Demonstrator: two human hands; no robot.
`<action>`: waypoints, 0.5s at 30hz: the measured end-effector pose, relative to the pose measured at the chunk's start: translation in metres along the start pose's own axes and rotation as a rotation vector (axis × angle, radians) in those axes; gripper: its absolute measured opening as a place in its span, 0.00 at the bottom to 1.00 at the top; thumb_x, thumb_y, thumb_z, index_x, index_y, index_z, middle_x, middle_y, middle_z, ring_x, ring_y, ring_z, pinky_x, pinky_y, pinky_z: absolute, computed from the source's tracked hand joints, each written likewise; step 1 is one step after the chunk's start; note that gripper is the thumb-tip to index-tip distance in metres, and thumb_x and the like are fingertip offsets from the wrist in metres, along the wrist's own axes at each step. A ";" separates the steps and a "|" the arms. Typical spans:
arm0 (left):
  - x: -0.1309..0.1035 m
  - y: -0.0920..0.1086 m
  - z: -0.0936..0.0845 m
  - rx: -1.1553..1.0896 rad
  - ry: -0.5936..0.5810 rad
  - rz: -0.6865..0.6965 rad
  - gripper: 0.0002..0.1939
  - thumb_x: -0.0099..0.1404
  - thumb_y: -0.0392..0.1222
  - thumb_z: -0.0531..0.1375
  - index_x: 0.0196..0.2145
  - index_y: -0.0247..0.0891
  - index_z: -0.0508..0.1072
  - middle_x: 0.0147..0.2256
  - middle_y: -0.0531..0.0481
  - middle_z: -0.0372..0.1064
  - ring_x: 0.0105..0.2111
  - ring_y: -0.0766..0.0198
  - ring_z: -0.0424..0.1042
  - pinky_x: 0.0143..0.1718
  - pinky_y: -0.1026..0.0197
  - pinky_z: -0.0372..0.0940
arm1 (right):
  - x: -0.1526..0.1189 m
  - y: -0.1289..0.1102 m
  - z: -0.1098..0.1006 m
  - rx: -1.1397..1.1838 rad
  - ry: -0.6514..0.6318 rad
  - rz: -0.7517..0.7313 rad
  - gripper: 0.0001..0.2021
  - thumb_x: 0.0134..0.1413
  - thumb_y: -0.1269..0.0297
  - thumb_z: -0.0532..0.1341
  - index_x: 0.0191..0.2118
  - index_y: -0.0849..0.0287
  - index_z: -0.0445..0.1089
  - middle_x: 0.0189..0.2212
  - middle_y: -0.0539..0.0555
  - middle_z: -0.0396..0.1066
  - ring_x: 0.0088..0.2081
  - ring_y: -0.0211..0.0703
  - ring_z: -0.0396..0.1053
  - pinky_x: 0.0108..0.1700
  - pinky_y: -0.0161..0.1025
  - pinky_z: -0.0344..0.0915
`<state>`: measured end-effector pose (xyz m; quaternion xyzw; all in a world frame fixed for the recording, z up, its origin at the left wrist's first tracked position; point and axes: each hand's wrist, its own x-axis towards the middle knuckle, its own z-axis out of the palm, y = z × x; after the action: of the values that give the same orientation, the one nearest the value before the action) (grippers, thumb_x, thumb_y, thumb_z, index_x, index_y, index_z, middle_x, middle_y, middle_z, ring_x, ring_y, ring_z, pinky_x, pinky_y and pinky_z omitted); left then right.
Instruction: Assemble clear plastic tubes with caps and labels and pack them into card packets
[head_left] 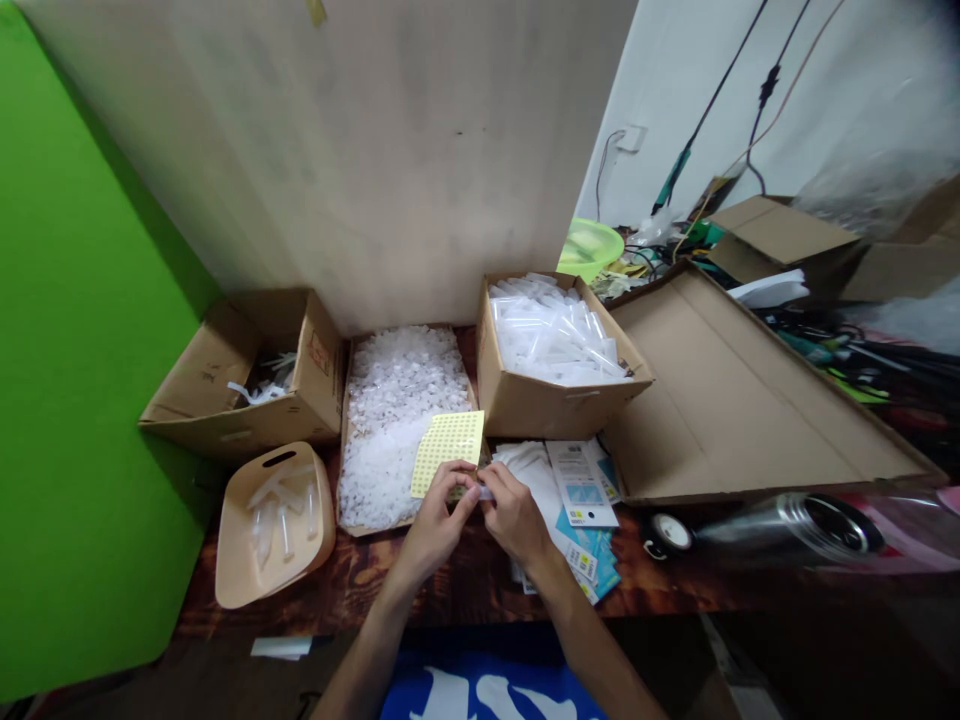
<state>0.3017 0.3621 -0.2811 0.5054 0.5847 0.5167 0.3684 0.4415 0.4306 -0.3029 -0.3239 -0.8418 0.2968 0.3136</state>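
Observation:
My left hand (444, 508) and my right hand (514, 508) meet over the front of the table, fingers closed. Between their fingertips is a small whitish piece (486, 493), mostly hidden; my right fingers grip it. A yellow sheet of small round stickers (450, 445) extends up from my left fingers, above a shallow box of small clear white pieces (405, 390). Printed cards and bags (581, 490) lie just right of my right hand. Behind them, a cardboard box (551, 405) is full of translucent tubes (551, 330).
A beige basket (322, 510) with several clear tubes stands left, before an open cardboard box (322, 365). On the right are a large cardboard tray (757, 400), a steel flask (757, 530) and tangled cables. A green panel (82, 350) borders the left.

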 end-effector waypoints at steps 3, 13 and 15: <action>0.000 -0.001 0.001 0.000 0.014 -0.003 0.10 0.71 0.48 0.58 0.36 0.40 0.72 0.51 0.43 0.68 0.55 0.56 0.67 0.61 0.51 0.58 | -0.001 0.001 0.001 -0.020 0.002 -0.007 0.10 0.62 0.76 0.54 0.41 0.59 0.70 0.37 0.57 0.69 0.38 0.49 0.70 0.41 0.41 0.68; 0.000 -0.001 0.003 0.024 0.038 0.013 0.11 0.71 0.48 0.58 0.35 0.40 0.71 0.49 0.42 0.69 0.54 0.55 0.68 0.60 0.50 0.60 | 0.000 0.000 0.000 -0.041 0.009 -0.020 0.10 0.61 0.77 0.54 0.40 0.58 0.70 0.35 0.56 0.69 0.37 0.48 0.70 0.39 0.41 0.68; -0.001 -0.001 0.003 0.030 0.035 0.017 0.10 0.71 0.48 0.58 0.35 0.40 0.71 0.49 0.42 0.69 0.54 0.56 0.68 0.60 0.50 0.60 | 0.000 -0.001 0.000 -0.049 0.009 -0.021 0.11 0.60 0.78 0.53 0.40 0.58 0.70 0.36 0.57 0.69 0.37 0.48 0.71 0.39 0.41 0.68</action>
<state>0.3046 0.3624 -0.2827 0.5069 0.5942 0.5198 0.3461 0.4415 0.4301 -0.3023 -0.3238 -0.8508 0.2716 0.3124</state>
